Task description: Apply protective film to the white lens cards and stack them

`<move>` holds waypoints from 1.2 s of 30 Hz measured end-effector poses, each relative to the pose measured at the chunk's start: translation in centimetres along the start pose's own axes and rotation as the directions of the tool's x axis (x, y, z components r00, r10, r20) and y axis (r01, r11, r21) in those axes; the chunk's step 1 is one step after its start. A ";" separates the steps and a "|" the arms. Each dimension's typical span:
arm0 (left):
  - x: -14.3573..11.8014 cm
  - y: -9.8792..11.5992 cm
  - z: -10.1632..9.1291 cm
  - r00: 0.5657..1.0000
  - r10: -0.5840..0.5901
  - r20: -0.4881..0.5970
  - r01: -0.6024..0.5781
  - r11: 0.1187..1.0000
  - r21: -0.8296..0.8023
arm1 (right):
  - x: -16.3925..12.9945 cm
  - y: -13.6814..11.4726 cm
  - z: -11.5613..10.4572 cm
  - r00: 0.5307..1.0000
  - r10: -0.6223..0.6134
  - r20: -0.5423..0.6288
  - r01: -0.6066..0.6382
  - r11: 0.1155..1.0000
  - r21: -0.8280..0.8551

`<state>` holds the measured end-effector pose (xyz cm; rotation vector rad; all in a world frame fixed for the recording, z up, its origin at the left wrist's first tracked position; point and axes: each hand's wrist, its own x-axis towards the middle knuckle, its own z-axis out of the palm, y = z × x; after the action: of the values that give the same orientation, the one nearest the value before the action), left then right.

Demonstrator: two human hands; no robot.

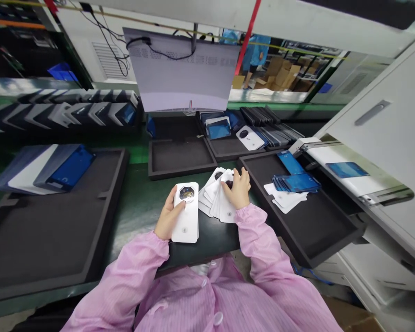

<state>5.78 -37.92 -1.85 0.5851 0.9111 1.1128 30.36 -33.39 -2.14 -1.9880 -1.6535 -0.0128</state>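
Note:
My left hand is closed round a small stack of white phone back covers, its thumb resting near the round dark camera opening at the upper end. To the right, several more white phone back covers lie fanned out on the dark green mat. My right hand is on the top cover of this fan, thumb on its left side and fingers bent over its upper right. The fingers partly hide that cover's camera opening.
A black tray on the right bears blue-filmed panels and white covers. Another black tray on the left holds leaning panels. Behind are more trays, a monitor and a machine at the right.

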 end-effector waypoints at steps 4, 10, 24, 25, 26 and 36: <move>0.1 -0.3 -0.2 1.000 0.002 -0.014 -0.002 1.000 0.019 | -0.6 -3.3 -0.7 0.982 -0.158 -0.103 0.172 0.975 0.143; 0.3 -0.9 -0.5 0.997 0.066 -0.029 -0.063 0.993 0.102 | -1.5 -8.1 0.7 0.921 -0.370 -0.119 0.362 0.707 0.608; -0.6 -1.8 -0.5 0.939 0.343 -0.021 -0.279 0.796 0.538 | -2.5 -7.6 2.0 0.941 -0.288 0.178 0.071 0.682 0.728; -0.7 -1.8 -0.5 0.941 0.337 -0.021 -0.272 0.794 0.544 | -2.6 -7.7 1.9 0.942 -0.297 0.158 0.098 0.692 0.715; -0.7 -1.8 -0.5 0.942 0.334 -0.025 -0.267 0.793 0.547 | -2.8 -7.8 1.7 0.943 -0.310 0.120 0.143 0.703 0.696; -1.3 -0.6 -0.1 0.954 0.273 -0.125 -0.211 0.905 0.369 | -4.4 -8.6 1.6 0.617 -0.713 -0.333 0.742 0.385 0.548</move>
<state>5.76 -39.29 -1.95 0.9274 1.2284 1.2478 20.94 -35.97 -1.59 -0.6134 -2.0168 0.1697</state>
